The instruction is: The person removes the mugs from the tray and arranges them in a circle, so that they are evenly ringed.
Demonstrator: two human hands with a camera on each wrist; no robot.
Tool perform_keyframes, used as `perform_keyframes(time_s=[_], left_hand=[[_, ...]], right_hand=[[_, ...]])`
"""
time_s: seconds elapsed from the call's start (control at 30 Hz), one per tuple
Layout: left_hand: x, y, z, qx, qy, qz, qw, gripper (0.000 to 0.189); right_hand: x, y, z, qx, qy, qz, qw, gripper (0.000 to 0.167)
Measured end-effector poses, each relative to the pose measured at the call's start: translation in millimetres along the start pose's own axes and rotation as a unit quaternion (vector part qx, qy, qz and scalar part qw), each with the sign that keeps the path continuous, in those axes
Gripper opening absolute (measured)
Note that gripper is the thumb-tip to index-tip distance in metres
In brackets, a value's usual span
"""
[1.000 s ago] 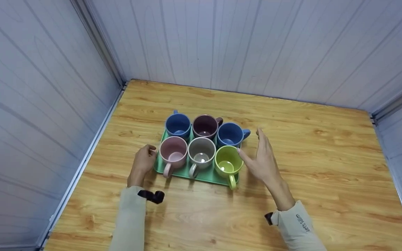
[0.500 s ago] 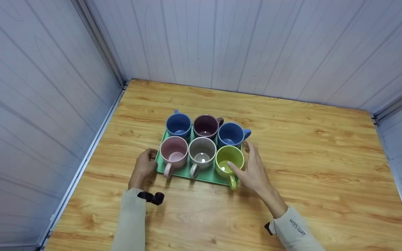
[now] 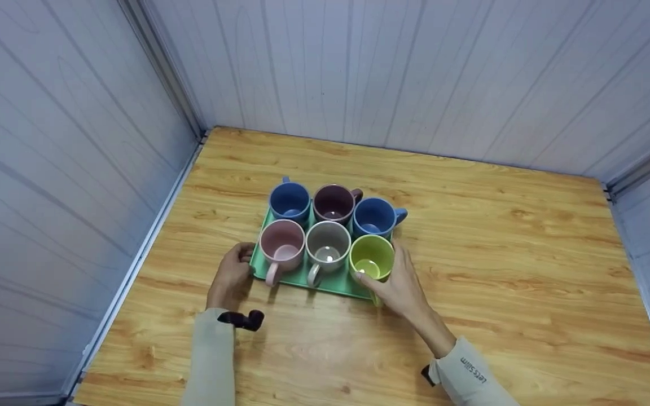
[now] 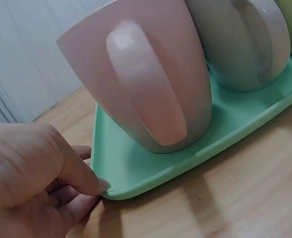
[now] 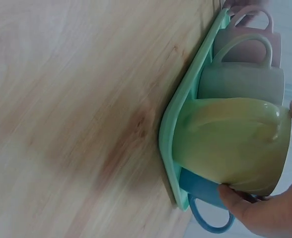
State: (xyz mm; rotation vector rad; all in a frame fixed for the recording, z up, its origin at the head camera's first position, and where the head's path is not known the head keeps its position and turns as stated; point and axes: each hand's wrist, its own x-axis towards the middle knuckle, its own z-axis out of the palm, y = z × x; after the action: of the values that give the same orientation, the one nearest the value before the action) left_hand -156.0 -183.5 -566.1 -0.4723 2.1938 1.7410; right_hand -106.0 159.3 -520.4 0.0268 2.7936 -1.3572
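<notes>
My left hand (image 3: 231,274) pinches the near left corner of a green tray (image 3: 294,277); in the left wrist view the thumb (image 4: 94,182) lies on the rim with the other fingers low beside it. My right hand (image 3: 403,288) holds a yellow-green mug (image 5: 230,144) at the tray's near right, thumb at the near rim and fingers on the right side. Its handle is mostly hidden behind the hand in the head view. A pink mug (image 3: 281,243) and a grey mug (image 3: 328,243) stand beside it in the front row.
The back row holds a blue mug (image 3: 289,200), a dark purple mug (image 3: 333,202) and another blue mug (image 3: 374,215) whose handle sticks out past the tray's right side. The wooden table (image 3: 500,254) is bounded by pale panel walls (image 3: 359,67).
The right hand has moved left and down from beside the mugs and closed on the yellow-green mug. The left hand has come in against the tray's corner. The mugs keep their places.
</notes>
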Motion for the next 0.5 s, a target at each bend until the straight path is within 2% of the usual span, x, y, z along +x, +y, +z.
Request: perform_keyframes(time_s=[0.23,0.37,0.5], left_hand=[[-0.8,4.6,5.0,-0.053,0.010,-0.052,0.9972,0.046],[-2.4,6.0,6.5,-0.048,0.016,-0.059,0.9970,0.040],[-2.9,7.2,6.4,-0.058,0.017,-0.064,0.9961,0.039]], right_hand=[[-2.2,-9,6,-0.060,0.023,0.002,0.9979,0.112],[-2.8,-15,8,-0.080,0.033,0.012,0.9962,0.111],[-1.4,-20,7,-0.088,0.024,0.029,0.9954,0.112]])
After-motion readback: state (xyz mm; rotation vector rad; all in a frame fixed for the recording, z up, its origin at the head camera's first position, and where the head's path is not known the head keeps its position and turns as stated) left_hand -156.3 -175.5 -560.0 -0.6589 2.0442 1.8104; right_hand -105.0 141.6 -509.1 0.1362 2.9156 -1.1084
